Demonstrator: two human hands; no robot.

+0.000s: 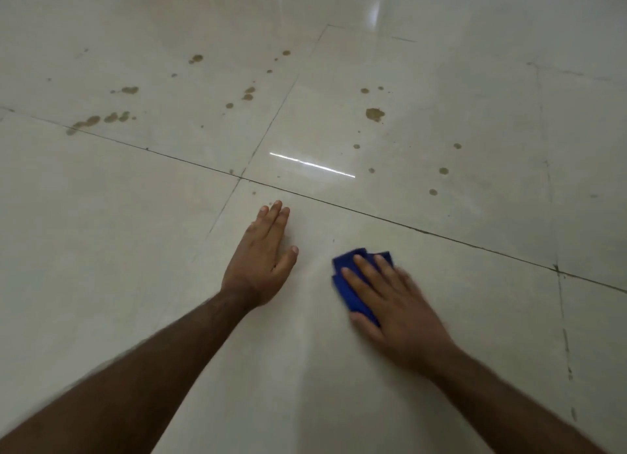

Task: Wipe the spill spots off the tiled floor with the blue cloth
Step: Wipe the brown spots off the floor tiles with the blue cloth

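My right hand [393,301] lies flat on a folded blue cloth [349,289], pressing it onto the pale tiled floor [135,250] with straight fingers; the hand is slightly blurred. To its left my left hand [263,255] rests palm-down on the tile, fingers straight, holding nothing. Brown spill spots lie farther off: a large blot [374,114] ahead of the cloth, small drops [443,170] to the right, a smeared row [98,120] at the far left, and several more dots [248,93] in the middle distance.
Dark grout lines [373,214] cross the floor just beyond both hands. A bright strip of reflected light [312,164] lies on the glossy tile ahead. The tile under my hands shows no brown spots apart from tiny specks near the left fingertips.
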